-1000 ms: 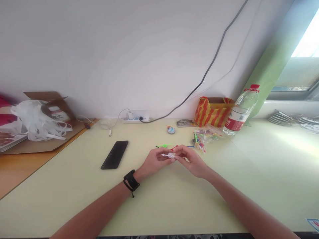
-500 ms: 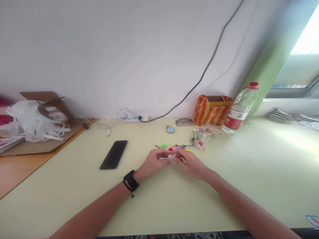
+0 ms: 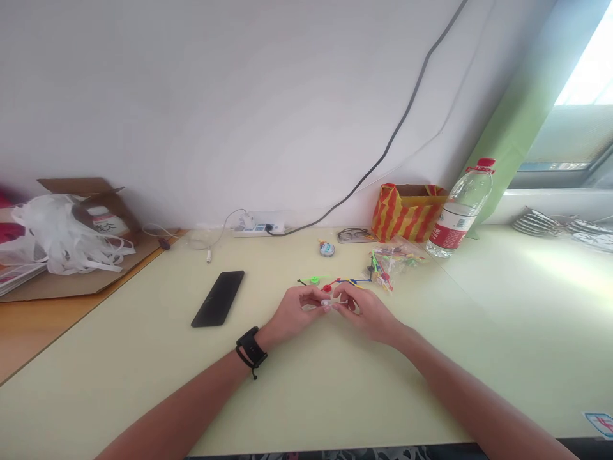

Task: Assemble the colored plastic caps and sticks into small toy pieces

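Observation:
A small white plastic piece (image 3: 326, 303) is between the fingertips of both hands, above the pale table (image 3: 306, 396). My left hand (image 3: 299, 309) pinches it from the left; a black watch (image 3: 251, 348) is on that wrist. From the right, my right hand (image 3: 364, 312) closes thumb and fingers on the same piece, partly hiding it. Just beyond the fingers lie a green piece (image 3: 315, 280), a red piece (image 3: 327, 288) and a blue piece (image 3: 359, 281) with thin arms. A clear bag (image 3: 395, 259) with colourful pieces lies behind my right hand.
A black phone (image 3: 218, 299) lies left of my hands. Toward the wall are a small round container (image 3: 327, 249), glasses (image 3: 353, 234), a power strip (image 3: 258, 229), a striped bag (image 3: 407, 214) and a large bottle (image 3: 460, 211). White plastic bags (image 3: 62, 236) rest on cardboard at far left.
The white piece has turned between my fingers, and its long thin arm at the left no longer shows. My right fingers have shifted slightly, with the index finger raised a little.

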Tool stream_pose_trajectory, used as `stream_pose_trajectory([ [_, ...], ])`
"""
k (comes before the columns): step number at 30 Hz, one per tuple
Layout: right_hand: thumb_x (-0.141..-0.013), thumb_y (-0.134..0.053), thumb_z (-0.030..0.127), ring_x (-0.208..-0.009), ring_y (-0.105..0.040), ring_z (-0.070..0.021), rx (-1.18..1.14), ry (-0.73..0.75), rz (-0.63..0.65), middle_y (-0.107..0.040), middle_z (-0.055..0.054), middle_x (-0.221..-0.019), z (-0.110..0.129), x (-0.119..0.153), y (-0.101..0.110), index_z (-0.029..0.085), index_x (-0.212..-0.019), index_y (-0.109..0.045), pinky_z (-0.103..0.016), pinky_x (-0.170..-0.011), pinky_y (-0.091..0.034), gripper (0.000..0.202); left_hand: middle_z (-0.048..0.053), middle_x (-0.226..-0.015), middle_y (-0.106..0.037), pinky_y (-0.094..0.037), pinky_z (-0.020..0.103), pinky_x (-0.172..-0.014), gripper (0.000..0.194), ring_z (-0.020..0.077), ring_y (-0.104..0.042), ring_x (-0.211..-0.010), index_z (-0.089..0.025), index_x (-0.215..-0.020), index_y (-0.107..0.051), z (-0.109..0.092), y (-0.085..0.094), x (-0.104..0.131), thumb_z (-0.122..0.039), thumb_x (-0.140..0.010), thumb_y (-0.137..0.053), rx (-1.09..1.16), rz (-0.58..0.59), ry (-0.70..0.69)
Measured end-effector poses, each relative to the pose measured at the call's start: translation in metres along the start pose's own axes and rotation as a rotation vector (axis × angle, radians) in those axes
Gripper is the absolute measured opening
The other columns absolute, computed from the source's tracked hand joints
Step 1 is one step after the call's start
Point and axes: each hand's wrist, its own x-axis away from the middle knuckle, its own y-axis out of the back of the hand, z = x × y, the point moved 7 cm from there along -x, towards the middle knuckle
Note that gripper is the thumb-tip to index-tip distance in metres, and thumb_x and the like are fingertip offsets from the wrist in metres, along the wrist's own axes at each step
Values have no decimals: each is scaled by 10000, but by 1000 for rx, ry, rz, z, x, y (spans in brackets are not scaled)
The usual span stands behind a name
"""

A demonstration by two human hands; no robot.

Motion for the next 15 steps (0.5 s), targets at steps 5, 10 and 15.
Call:
stream_pose_trajectory([
  [5, -987, -551, 371, -667, -506, -164, -43, 2, -3, -588, 14, -775, 1, 0, 1, 266, -1062, -567, -294, -624, -412, 130, 108, -983, -764, -584, 420, -919, 210, 247, -719, -907, -170, -872, -758, -5, 0, 0, -376, -846, -790, -10, 24, -30],
  [10, -980, -574, 409, -662, -492, -154, -156, 25, -34, -551, 15, -758, 4, -2, 6, 248, -1058, -591, -284, -608, -430, 180, 100, -1003, -758, -573, 411, -941, 212, 242, -720, -938, -167, -904, -743, -8, -2, 2, -369, -859, -788, 39, 31, -17],
  [15, -974, -595, 431, -664, -503, -151, -222, 13, -68, -577, 9, -770, 2, -4, 13, 240, -1063, -606, -283, -600, -447, 211, 120, -1086, -760, -558, 407, -964, 236, 263, -712, -1048, -163, -1012, -761, -3, -4, 2, -370, -900, -755, 205, 108, 54],
])
